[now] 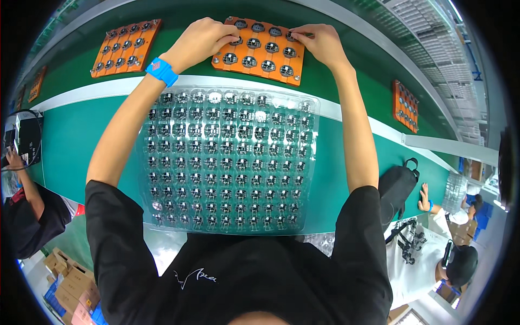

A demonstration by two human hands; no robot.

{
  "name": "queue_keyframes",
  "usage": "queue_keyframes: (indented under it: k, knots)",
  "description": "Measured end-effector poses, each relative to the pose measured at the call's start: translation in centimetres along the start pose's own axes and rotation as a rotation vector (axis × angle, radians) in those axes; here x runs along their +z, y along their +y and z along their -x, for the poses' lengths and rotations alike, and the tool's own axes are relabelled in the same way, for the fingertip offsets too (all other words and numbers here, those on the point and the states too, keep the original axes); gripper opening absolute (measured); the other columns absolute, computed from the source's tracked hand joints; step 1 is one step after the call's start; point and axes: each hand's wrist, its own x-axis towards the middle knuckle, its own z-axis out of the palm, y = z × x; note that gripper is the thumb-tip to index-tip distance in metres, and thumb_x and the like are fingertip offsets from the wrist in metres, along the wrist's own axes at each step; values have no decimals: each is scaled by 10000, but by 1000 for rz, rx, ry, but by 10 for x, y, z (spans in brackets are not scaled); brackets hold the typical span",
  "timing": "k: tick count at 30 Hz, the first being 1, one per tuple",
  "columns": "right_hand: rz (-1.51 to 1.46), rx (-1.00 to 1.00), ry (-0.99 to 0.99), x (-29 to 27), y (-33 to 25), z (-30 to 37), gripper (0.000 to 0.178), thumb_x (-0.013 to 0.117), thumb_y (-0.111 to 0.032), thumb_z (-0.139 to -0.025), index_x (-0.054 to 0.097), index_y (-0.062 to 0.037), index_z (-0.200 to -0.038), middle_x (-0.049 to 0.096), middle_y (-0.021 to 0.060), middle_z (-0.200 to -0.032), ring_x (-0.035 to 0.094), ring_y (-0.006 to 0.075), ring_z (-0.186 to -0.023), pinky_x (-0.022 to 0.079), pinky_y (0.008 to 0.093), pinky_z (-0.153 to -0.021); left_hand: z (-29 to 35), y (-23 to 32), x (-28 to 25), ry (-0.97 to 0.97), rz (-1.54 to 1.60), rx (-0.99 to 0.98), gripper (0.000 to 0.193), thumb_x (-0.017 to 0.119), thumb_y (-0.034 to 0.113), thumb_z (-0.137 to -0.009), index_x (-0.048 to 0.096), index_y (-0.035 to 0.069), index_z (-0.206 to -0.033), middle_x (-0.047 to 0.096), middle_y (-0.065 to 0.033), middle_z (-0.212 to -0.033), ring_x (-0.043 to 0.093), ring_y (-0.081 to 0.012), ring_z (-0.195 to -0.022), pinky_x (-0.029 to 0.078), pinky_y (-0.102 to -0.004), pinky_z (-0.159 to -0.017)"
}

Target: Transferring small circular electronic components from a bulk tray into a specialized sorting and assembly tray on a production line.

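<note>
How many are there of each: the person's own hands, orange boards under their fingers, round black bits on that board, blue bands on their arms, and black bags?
Hands: 2, the left hand and right hand
Orange board: 1
Round black bits: 12, some partly covered by fingers
Blue band: 1
Black bag: 1
Total: 17

Black shirt (246, 277), bottom centre of frame: short line of white script-style lettering across the chest. Blue wristband (162, 72), upper left of centre: small mark on its face, too small to read. Black box (28, 142), left edge: short pale print, illegible. Cardboard boxes (75, 288), lower left: faint dark print, likewise too small to make out.
</note>
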Motion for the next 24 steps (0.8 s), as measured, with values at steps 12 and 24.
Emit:
queue_keyframes:
  k: [12,24]
  knots:
    - [129,41,23,9,-24,-2,187,713,-218,-912,788,-71,-999,720,33,-1078,699,283,-904,558,380,-821,7,-3,-5,106,-27,69,131,676,107,-919,734,4,-976,696,-53,-1081,610,-262,-1019,532,-403,-930]
    - [474,2,-23,32,-60,-12,161,630,-135,-900,750,-35,-941,678,71,-1134,659,278,-1057,555,416,-930,17,5,-28,136,68,-26,173,712,164,-926,691,16,-1014,640,-83,-1041,585,-303,-1011,502,-411,-913]
